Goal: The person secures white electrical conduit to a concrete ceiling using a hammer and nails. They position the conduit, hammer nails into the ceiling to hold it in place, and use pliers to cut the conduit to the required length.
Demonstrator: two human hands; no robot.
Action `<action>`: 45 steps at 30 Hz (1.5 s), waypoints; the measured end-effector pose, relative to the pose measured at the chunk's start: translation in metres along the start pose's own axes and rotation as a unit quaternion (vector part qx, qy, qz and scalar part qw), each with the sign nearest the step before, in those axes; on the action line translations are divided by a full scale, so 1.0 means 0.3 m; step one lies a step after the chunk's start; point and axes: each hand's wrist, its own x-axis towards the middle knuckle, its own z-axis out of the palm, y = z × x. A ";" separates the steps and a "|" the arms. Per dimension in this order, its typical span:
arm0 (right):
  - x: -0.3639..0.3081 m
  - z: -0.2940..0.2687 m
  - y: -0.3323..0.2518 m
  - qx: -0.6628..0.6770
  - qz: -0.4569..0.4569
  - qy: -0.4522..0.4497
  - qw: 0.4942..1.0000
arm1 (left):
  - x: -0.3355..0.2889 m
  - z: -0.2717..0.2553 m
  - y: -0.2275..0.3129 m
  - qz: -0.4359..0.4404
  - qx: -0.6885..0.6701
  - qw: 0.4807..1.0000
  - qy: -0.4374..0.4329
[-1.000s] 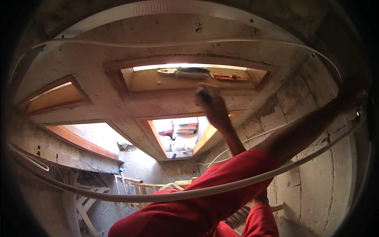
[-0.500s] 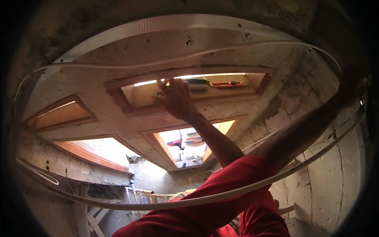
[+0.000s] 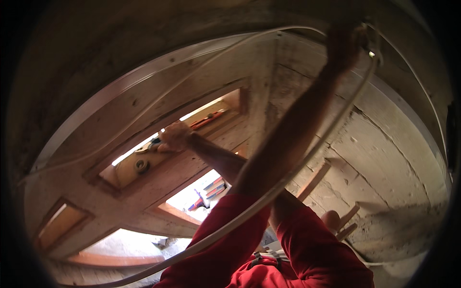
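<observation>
My arms cross, the left forearm passing above the right. High at the upper right, my left hand (image 3: 343, 45) is closed around a white cable (image 3: 307, 163), though shadow hides most of its fingers. My right hand (image 3: 176, 136) reaches into a long wooden-framed recess (image 3: 122, 180), its fingers closed on a tool with a blue part (image 3: 154, 141) that is mostly hidden. Left of that hand lies a roll of tape (image 3: 141, 166). On its other side rests a red tool (image 3: 209, 118).
A pale metal strip (image 3: 129, 84) curves along the top of the panel. Bright openings show below the recess, one with red and blue items (image 3: 211, 189) behind it. A cracked, plastered wall (image 3: 379, 163) stands at right, with wooden pieces (image 3: 314, 182) near it. Cable loops cross before my arms.
The view has swung to the right and tilted. My right hand has shifted from beside the tape roll toward the red tool, onto the blue tool. My left hand stays on the cable.
</observation>
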 end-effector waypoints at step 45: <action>-1.050 -1.780 0.062 -0.648 0.230 -0.073 0.722 | 0.040 -0.091 0.082 -0.077 -0.053 0.996 -0.014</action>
